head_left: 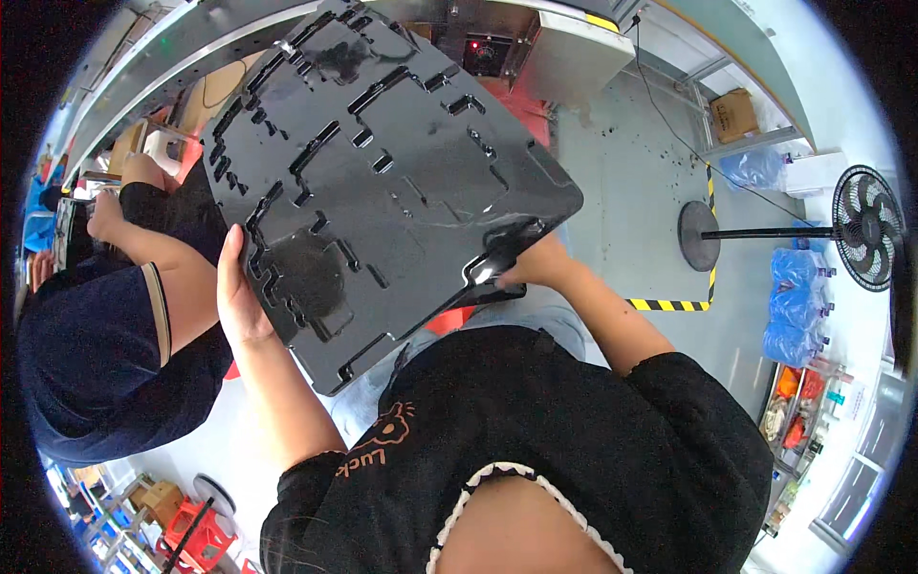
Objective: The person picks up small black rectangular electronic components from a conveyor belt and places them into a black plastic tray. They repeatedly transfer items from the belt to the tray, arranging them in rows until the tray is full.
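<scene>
A large glossy black moulded plastic tray (373, 191), with raised ridges and recesses, is held up tilted in front of me. My left hand (241, 297) grips its left edge, with the thumb showing along the rim and the other fingers mostly behind it. My right hand (537, 264) holds the near right edge close to a notch; the tray hides most of its fingers. Just below that hand a dark edge of something shows, too covered to identify.
Close on my left sits a person in a dark shirt (105, 354). Metal equipment (574, 57) stands ahead. To the right are a black standing fan (865, 228), blue water jugs (796, 301) and a shelf rack (798, 411). Red stools (196, 536) stand at lower left.
</scene>
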Available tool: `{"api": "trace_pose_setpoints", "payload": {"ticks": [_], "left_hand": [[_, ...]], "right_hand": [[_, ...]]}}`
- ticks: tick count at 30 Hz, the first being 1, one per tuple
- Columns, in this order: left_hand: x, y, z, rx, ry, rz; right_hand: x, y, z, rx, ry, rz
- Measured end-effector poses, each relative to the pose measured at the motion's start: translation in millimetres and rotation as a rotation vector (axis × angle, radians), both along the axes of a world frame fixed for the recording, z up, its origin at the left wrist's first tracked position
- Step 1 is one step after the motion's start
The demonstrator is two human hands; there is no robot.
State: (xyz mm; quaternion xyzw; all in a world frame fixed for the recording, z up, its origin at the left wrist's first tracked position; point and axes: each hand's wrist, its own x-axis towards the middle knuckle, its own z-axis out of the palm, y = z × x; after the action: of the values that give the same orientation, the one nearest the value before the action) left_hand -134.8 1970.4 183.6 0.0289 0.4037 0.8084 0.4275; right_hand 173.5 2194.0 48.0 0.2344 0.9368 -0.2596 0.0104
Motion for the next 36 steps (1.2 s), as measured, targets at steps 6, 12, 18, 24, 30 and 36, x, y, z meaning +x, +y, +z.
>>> {"api": "trace_pose_setpoints", "payload": {"ticks": [6,12,18,24,30,36], "left_hand": [[-8,-10,-2,-0.031,-0.004,0.068],[-10,-15,-6,-0.011,0.006,0.033],[-10,-20,-10,0.012,0.076,-0.069],[-13,-25,-24,-0.093,0.029,0.067],[-7,-19,-23,-0.078,0.003,0.017],[-15,-28,-29,-0.105,0.038,-0.022]], "right_hand": [[-12,7,-18,0.065,0.016,0.019],[-24,7,-5,-0.057,-0.052,-0.062],[-23,28,-53,0.115,0.130,-0.068],[-25,42,-81,-0.130,0.347,-0.136],[-23,44,-90,0.143,0.243,-0.022],[-14,-1,-8,-0.019,-0.222,-0.031]]}}
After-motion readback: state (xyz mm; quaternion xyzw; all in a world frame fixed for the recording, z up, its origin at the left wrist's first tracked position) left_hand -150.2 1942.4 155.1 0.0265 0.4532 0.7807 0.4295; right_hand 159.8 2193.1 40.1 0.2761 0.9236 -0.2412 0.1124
